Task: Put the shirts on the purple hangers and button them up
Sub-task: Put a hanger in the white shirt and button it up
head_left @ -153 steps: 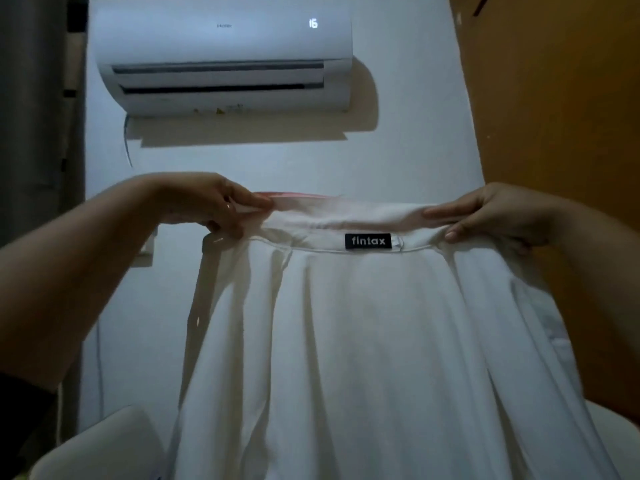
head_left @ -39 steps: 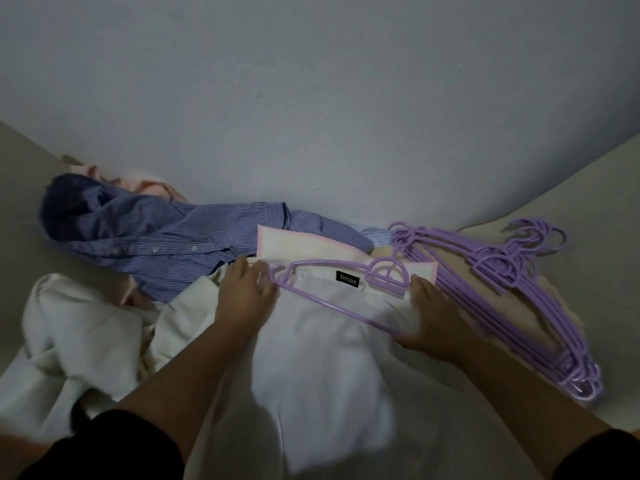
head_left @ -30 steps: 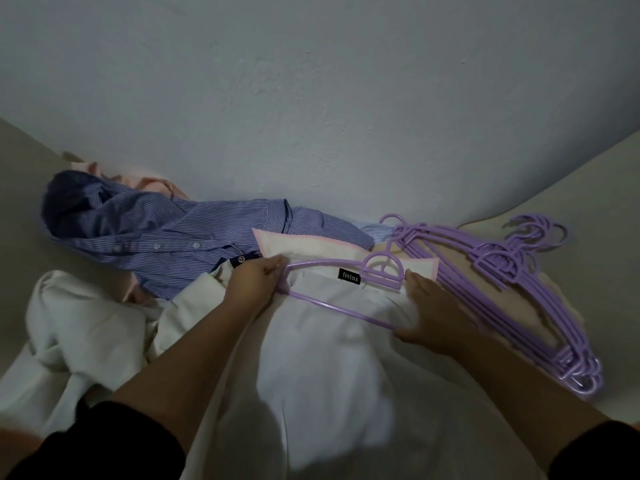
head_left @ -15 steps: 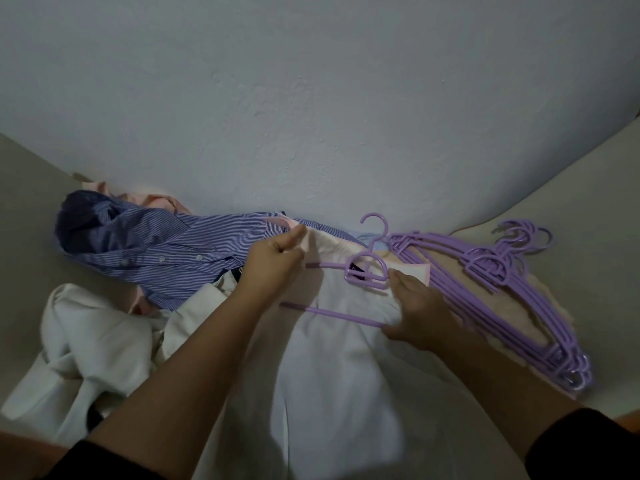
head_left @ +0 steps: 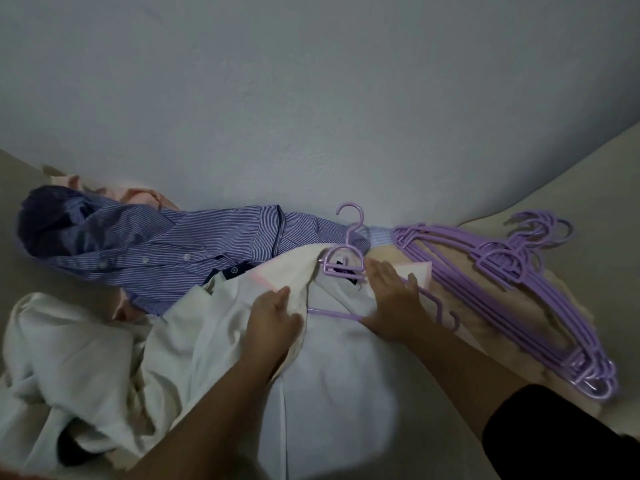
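Lots buried under fabric and hands here

The purple hanger [head_left: 344, 259] has its left arm tucked under the white shirt [head_left: 332, 382], and the right hand [head_left: 393, 306] covers part of its right arm and lower bar. The shirt's black label behind the hanger neck is too blocked to read. White shirt runs off the bottom edge. Can't tell whether the left hand [head_left: 273, 317] pinches the cloth or just presses it. A pink garment [head_left: 138, 195] mostly hides behind the striped blue shirt [head_left: 166, 251].

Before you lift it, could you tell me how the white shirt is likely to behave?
The white shirt will probably drape limply, given its soft folds. It may slide off the purple hanger, since only the left shoulder looks covered.
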